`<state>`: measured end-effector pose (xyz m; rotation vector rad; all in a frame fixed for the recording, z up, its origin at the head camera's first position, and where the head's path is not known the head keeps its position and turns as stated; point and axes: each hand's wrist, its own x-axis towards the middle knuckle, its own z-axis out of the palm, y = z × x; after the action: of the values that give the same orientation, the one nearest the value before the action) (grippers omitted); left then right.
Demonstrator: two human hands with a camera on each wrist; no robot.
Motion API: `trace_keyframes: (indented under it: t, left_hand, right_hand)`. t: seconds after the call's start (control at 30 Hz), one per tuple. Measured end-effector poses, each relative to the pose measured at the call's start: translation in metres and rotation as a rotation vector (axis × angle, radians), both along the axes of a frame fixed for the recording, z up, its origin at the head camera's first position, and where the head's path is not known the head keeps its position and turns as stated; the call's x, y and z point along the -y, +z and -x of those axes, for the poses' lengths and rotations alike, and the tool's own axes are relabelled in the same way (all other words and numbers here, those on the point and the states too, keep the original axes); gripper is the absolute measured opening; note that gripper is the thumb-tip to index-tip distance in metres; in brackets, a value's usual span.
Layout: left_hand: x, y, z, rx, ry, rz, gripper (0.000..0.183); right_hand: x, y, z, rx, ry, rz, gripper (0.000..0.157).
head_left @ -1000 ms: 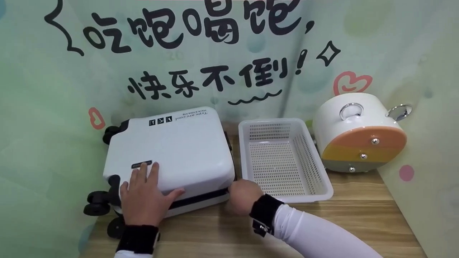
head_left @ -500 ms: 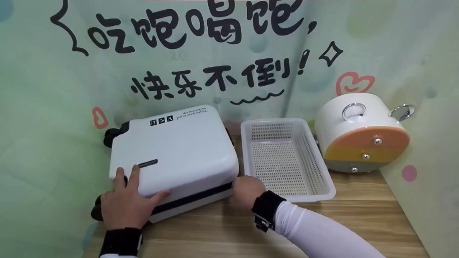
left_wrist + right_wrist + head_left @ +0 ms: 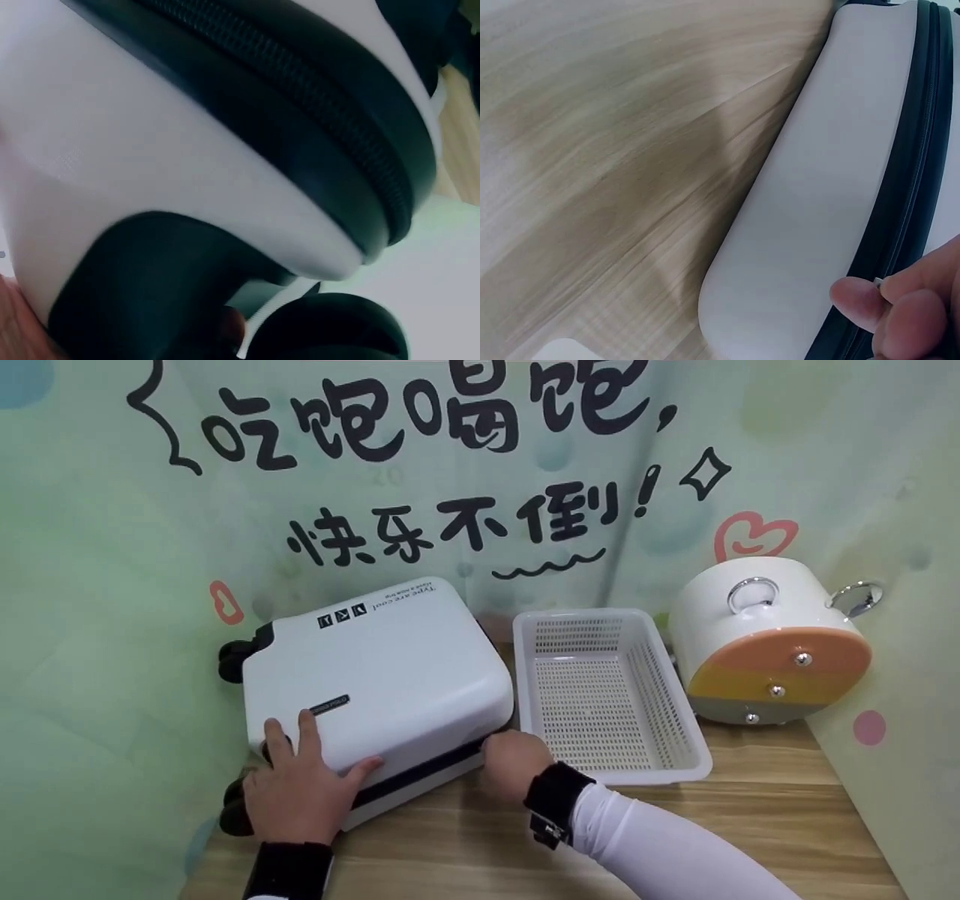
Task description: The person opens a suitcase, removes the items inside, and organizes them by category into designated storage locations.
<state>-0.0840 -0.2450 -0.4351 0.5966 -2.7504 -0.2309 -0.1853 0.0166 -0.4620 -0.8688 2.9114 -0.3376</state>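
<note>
A white hard-shell suitcase (image 3: 382, 667) lies flat on the wooden table, with black wheels (image 3: 238, 661) at its left end. Along its near side runs a black zipper band (image 3: 420, 771). My left hand (image 3: 300, 795) rests on the lid's near left corner, fingers spread, beside the small black nameplate (image 3: 330, 705). At the near right corner, my right hand (image 3: 517, 765) pinches a small metal zipper pull (image 3: 879, 282) between thumb and finger. The left wrist view shows the wheel corner, with a black corner guard (image 3: 157, 277) and the zipper (image 3: 322, 112).
Just right of the suitcase stands a white perforated plastic basket (image 3: 611, 776). Further right sits a white rounded container (image 3: 750, 596) with ring handles and an orange, yellow and grey front. A printed cloth backdrop (image 3: 420, 555) hangs behind and along the sides.
The suitcase has turned slightly, its wheel end coming nearer to me. My left hand has shifted from beside the nameplate toward the wheel corner. My right hand stays at the near right corner.
</note>
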Motion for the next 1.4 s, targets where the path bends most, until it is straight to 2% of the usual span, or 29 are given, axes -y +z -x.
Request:
trace_keyframes:
  t: [0.13,0.37,0.63,1.1,1.17,1.23,1.3,1.4]
  left_hand:
    - [-0.011,0.001,-0.004,-0.003,0.011,0.020,0.119]
    - [-0.027,0.001,-0.009,-0.045,-0.012,0.059,0.111]
    - [-0.041,-0.002,-0.020,-0.160,-0.049,0.149,0.102]
    - [-0.063,0.000,-0.023,-0.156,-0.048,0.206,0.091]
    - [-0.066,0.002,-0.024,-0.135,-0.062,0.184,0.087]
    - [-0.066,0.008,-0.026,-0.086,-0.104,0.143,0.083]
    - [-0.061,0.019,-0.029,0.001,-0.157,0.068,0.077]
    - [-0.042,0.040,-0.035,0.123,-0.243,-0.064,0.067]
  right_hand:
    - [0.003,-0.001,-0.002,-0.003,0.022,0.020,0.028]
    - [0.010,0.000,-0.004,0.000,0.032,0.025,0.023]
    - [0.016,-0.001,-0.004,0.015,0.025,0.029,0.019]
    - [0.021,-0.006,-0.003,0.012,-0.009,0.082,0.011]
    - [0.022,-0.007,-0.002,0.003,-0.018,0.093,0.013]
    - [0.021,-0.008,0.000,-0.005,-0.028,0.102,0.013]
    - [0.020,-0.008,0.002,0.002,-0.034,0.113,0.012]
    - [0.019,-0.008,0.004,0.001,-0.040,0.118,0.012]
